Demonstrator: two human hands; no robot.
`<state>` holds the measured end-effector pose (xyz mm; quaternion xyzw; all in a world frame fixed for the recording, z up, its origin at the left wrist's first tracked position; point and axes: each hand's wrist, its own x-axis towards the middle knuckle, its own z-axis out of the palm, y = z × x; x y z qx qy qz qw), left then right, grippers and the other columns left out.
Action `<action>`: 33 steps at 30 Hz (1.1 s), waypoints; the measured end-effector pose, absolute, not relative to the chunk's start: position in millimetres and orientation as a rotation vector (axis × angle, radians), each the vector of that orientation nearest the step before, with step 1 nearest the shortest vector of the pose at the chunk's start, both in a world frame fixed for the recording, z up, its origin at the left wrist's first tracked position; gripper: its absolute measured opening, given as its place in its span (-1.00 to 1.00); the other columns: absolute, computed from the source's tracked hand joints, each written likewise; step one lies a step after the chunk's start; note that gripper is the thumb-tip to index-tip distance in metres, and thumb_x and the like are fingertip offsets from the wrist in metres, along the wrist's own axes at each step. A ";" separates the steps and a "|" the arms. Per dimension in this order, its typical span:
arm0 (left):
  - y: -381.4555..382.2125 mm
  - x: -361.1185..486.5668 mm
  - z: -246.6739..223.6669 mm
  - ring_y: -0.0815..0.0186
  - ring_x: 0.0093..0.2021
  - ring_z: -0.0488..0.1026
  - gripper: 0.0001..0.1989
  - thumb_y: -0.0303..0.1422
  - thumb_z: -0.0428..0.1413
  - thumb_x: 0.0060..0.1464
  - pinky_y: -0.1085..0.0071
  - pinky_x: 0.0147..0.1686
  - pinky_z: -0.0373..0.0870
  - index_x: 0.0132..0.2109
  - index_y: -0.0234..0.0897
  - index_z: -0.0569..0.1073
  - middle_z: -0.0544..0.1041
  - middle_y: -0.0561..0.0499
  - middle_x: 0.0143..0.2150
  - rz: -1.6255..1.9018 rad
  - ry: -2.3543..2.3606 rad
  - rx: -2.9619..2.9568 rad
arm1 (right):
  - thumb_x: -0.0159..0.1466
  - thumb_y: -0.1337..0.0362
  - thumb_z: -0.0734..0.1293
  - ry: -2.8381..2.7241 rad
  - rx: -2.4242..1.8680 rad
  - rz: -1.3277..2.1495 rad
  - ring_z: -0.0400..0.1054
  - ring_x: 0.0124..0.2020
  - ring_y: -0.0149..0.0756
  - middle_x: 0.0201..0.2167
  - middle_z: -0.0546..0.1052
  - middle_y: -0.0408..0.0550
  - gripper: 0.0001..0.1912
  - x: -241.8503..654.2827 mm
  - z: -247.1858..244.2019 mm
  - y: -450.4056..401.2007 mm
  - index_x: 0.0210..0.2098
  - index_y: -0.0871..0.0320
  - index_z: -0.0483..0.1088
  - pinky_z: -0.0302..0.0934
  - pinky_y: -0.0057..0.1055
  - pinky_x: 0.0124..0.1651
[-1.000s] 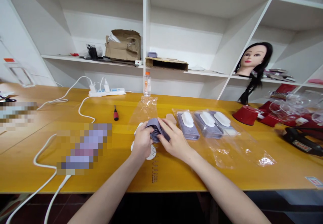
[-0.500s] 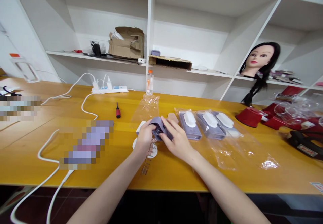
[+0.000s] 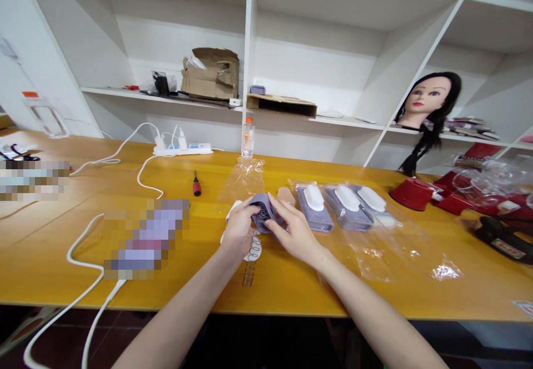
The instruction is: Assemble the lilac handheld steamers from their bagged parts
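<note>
Between my two hands is a purple-grey plastic housing (image 3: 261,209), tilted so that dark round parts show in its opening. My left hand (image 3: 239,227) grips its left side, the thumb at the opening. My right hand (image 3: 296,226) is closed on the right side, fingers along the top and thumb near the opening. A thin metal coil spring (image 3: 249,274) hangs or lies below the housing; its upper end is hidden by my left hand. A white oval piece (image 3: 254,253) lies on the table behind the spring. Another white piece (image 3: 232,209) is partly covered by my left hand.
Several bagged purple-grey devices (image 3: 314,216) with white oval tops lie to the right. A red screwdriver (image 3: 197,186), power strip (image 3: 183,149) and clear bottle (image 3: 248,138) are farther back. White cables (image 3: 83,286) cross the left side. Red machines (image 3: 412,193) stand at far right.
The housing has turned slightly in my hands, showing more of its opening. The spring's lower end has swung a little to the right. Both hands keep their hold.
</note>
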<state>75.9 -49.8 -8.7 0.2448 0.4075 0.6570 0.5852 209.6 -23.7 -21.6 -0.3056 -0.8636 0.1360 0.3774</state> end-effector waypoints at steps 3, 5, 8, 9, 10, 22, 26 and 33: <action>-49.6 77.4 -6.6 0.40 -0.58 0.33 -0.67 -0.47 0.10 -0.32 0.51 -0.64 0.26 -0.26 -0.35 0.45 0.43 0.08 -0.54 1.533 0.956 0.563 | 0.23 0.32 0.23 -2.180 -0.776 0.379 0.27 0.06 -0.18 0.05 0.38 0.05 -0.45 209.6 -20.8 -23.8 0.21 0.12 0.12 0.20 -0.21 0.08; -48.8 78.4 -4.9 0.41 -0.58 0.33 -0.68 -0.48 0.09 -0.32 0.52 -0.64 0.25 -0.27 -0.36 0.46 0.43 0.07 -0.54 1.534 0.960 0.570 | 0.22 0.33 0.24 -2.162 -0.770 0.408 0.30 0.03 -0.19 0.03 0.40 0.03 -0.45 209.5 -19.9 -23.5 0.21 0.09 0.13 0.21 -0.21 0.07; -47.2 80.1 -1.5 0.41 -0.59 0.34 -0.66 -0.49 0.07 -0.31 0.55 -0.67 0.19 -0.25 -0.36 0.46 0.45 0.06 -0.54 1.521 0.965 0.607 | 0.22 0.33 0.24 -2.128 -0.769 0.432 0.30 0.01 -0.21 0.02 0.40 0.03 -0.45 209.4 -18.8 -22.6 0.20 0.09 0.14 0.22 -0.23 0.05; -46.7 80.8 -0.2 0.42 -0.60 0.33 -0.64 -0.49 0.07 -0.31 0.56 -0.69 0.17 -0.23 -0.36 0.47 0.45 0.06 -0.55 1.520 0.975 0.611 | 0.22 0.34 0.24 -2.117 -0.772 0.434 0.30 0.01 -0.21 0.02 0.40 0.03 -0.45 209.4 -18.6 -22.2 0.20 0.09 0.14 0.21 -0.23 0.05; -46.3 81.6 1.2 0.43 -0.61 0.32 -0.63 -0.49 0.07 -0.31 0.57 -0.69 0.15 -0.22 -0.36 0.47 0.45 0.06 -0.55 1.522 0.980 0.612 | 0.21 0.34 0.25 -2.107 -0.773 0.435 0.31 0.01 -0.21 0.02 0.41 0.03 -0.45 209.5 -18.5 -21.6 0.20 0.10 0.15 0.21 -0.23 0.05; -45.8 90.6 8.7 0.47 -0.68 0.27 -0.40 -0.49 0.03 -0.24 0.56 -0.68 0.15 0.07 -0.30 0.39 0.48 0.08 -0.54 1.554 0.996 0.610 | 0.18 0.36 0.27 -1.987 -0.781 0.524 0.32 0.02 -0.21 0.03 0.43 0.00 -0.43 209.4 -20.5 -20.9 0.18 0.08 0.17 0.23 -0.23 0.04; -45.8 89.0 3.6 0.42 -0.59 0.36 -0.41 -0.46 0.06 -0.23 0.54 -0.62 0.24 0.07 -0.27 0.40 0.49 0.06 -0.51 1.580 0.971 0.648 | 0.18 0.35 0.27 -1.963 -0.787 0.555 0.36 -0.04 -0.23 0.04 0.43 -0.04 -0.41 208.7 -20.8 -22.5 0.20 0.02 0.13 0.27 -0.26 -0.01; -44.2 84.6 -5.0 0.39 -0.63 0.35 -0.47 -0.43 0.08 -0.18 0.51 -0.62 0.25 0.04 -0.18 0.44 0.41 0.10 -0.62 1.567 1.066 0.694 | 0.18 0.31 0.27 -1.930 -0.814 0.626 0.40 -0.13 -0.25 0.06 0.42 -0.01 -0.39 207.4 -24.0 -22.6 0.21 0.03 0.11 0.31 -0.27 -0.09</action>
